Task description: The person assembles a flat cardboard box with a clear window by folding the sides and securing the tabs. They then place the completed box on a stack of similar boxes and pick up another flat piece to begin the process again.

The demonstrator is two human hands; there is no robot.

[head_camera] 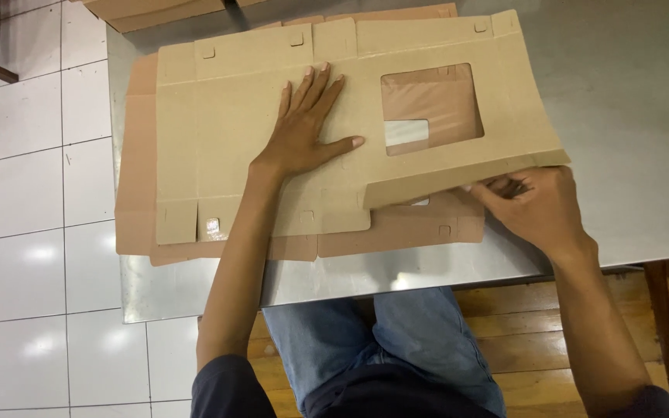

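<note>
1. A metal table (629, 93) with a dull steel top fills the upper right and runs across the middle of the view; its near edge crosses just above the person's lap.
2. A flat cardboard box blank (234, 131), light brown and creased with fold lines and tab slots, lies on top of a stack of similar blanks (137, 186) near the table's left edge.
3. A square window cutout (432, 108) is set in the right half of the top blank, and reddish-brown card shows through it.
4. The right flap (466, 174) of the blank is lifted off the stack, tilted up along its crease.
5. The left hand (303, 131) lies flat, palm down and fingers spread, pressing on the middle of the blank just left of the window.
6. The right hand (532, 205) pinches the lower edge of the raised flap between thumb and fingers.
7. More cardboard pieces (156, 9) lie at the far edge of the table.
</note>
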